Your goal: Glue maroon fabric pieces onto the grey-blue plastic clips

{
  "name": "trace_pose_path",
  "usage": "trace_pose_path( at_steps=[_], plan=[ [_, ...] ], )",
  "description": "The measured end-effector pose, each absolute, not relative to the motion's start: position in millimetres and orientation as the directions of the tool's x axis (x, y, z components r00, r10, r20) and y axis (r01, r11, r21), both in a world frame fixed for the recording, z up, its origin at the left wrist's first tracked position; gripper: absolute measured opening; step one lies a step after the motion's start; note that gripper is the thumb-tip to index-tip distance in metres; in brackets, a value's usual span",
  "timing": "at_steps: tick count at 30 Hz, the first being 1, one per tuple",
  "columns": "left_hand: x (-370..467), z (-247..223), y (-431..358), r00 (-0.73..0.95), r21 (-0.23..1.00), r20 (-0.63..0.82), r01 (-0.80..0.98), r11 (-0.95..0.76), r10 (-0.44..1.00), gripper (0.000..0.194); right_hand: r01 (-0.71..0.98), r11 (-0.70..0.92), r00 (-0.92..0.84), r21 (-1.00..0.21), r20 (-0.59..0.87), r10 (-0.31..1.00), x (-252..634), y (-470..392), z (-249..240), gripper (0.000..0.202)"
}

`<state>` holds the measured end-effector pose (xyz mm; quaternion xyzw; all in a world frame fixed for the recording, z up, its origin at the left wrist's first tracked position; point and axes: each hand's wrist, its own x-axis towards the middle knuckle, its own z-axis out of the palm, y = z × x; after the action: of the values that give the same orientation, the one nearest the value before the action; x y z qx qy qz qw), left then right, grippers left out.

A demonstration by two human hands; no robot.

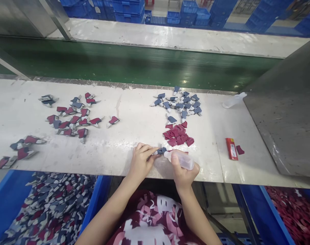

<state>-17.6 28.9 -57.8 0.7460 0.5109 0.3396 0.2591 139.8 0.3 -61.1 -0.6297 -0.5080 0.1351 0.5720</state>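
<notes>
My left hand (141,159) pinches a small blue-and-grey plastic part (161,150) just above the white worktop. Wrapped in my right hand (183,172) is a translucent squeeze bottle (182,160), tilted so its nozzle meets or nearly meets that part; I cannot tell whether they touch. Right behind my hands lies a pile of dark red pieces (177,134), one of them partly hidden by the bottle. Farther back sits a group of blue-and-grey parts (184,103).
Joined red, blue and grey parts (73,119) are scattered on the left. To the right are a red-and-yellow box (231,149), a lone red piece (240,149) and another bottle (234,100). A green conveyor belt (134,64) runs behind. Full blue bins (92,200) stand below the worktop's edge.
</notes>
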Motion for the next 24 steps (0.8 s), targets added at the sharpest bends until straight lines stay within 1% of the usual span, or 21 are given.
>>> trace_pose_path(
  at_steps=[10, 14, 18, 20, 24],
  plan=[
    [-17.5, -56.9, 28.8, 0.246, 0.727, 0.216, 0.605, -0.324, 0.945, 0.024, 0.494, 0.15, 0.47, -0.857, 0.408, 0.783, 139.4, 1.6, -59.1, 0.022],
    [-17.7, -57.0, 29.1, 0.245, 0.729, 0.213, 0.605, -0.321, 0.946, 0.024, 0.433, 0.114, 0.511, -0.894, 0.347, 0.786, 137.7, 0.4, -59.0, 0.022],
    [-17.4, -57.8, 29.2, 0.238, 0.734, 0.226, 0.596, -0.325, 0.945, 0.022, 0.327, 0.109, 0.541, -0.939, 0.28, 0.793, 139.4, -2.6, -59.9, 0.023],
    [-16.9, -58.1, 29.5, 0.228, 0.738, 0.228, 0.594, -0.32, 0.947, 0.02, 0.287, 0.106, 0.587, -0.952, 0.262, 0.766, 146.7, -4.0, -59.4, 0.028],
    [-16.3, -56.9, 30.8, 0.19, 0.765, 0.212, 0.579, -0.283, 0.959, 0.02, 0.257, 0.039, 0.723, -0.966, 0.219, 0.655, 178.4, -1.5, -57.3, 0.037]
  ],
)
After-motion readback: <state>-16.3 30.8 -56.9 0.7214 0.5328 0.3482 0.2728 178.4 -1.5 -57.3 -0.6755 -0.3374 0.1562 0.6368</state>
